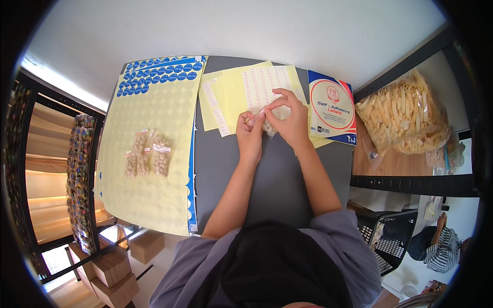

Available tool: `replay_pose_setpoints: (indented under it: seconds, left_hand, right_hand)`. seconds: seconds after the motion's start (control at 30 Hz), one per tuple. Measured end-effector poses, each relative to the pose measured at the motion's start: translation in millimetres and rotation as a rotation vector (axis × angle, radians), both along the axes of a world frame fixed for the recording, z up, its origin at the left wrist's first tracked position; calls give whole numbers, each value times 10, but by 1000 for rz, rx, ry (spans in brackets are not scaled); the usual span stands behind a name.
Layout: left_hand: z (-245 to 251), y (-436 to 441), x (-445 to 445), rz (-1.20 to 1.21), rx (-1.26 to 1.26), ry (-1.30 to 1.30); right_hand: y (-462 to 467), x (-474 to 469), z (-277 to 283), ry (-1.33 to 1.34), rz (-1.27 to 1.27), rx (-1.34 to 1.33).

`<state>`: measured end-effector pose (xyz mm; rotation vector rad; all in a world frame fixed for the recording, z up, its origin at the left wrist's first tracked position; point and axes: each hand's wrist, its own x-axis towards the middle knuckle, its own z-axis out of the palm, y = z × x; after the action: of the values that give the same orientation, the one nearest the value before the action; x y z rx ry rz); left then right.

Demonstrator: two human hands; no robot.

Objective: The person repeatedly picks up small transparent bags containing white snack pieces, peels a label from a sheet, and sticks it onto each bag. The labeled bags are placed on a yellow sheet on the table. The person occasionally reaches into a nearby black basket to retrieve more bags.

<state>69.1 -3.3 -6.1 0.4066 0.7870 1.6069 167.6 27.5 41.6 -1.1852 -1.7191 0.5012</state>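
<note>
Near the back middle of the grey table [277, 184], my left hand [250, 129] and my right hand [287, 117] meet at the fingertips over a small clear plastic bag of pale pieces [270, 130]. The thumb and forefinger of each hand pinch at the bag's top; what lies between the fingertips is too small to tell. Pale yellow label sheets [235, 84] with rows of small printed labels lie behind the hands. Several filled small bags [141, 156] rest at the left on a large yellow backing sheet [154, 204] with round blue stickers [173, 69] at its top.
A self-adhesive labels packet [332, 107] lies right of the sheets. On a wooden shelf at the right is a large bag of pale, stick-like pieces [404, 115]. A black plastic crate [389, 238] and a seated person [443, 246] are at lower right, cardboard boxes [111, 269] at lower left.
</note>
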Motion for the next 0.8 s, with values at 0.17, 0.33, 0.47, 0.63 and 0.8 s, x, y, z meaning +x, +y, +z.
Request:
replay_pose_setpoints:
  seconds: [0.17,0.33,0.47,0.63,0.8]
  left_hand:
    - [23,17,16,23,-27,-35]
    - [10,20,5,6,5,-43]
    - [1,16,7,11,-7,-38]
    - [-1,17,12,17,-17,-33]
    - [-45,-8,-6,-23,31,60]
  right_hand:
    - [57,44,-26,187,58,-199]
    - [67,90,-51,343,164,-415]
    - [79,106,-59,371,163,-432]
    - [83,103,-66,381,193,-385]
    - [56,84,-54,289,173,-339]
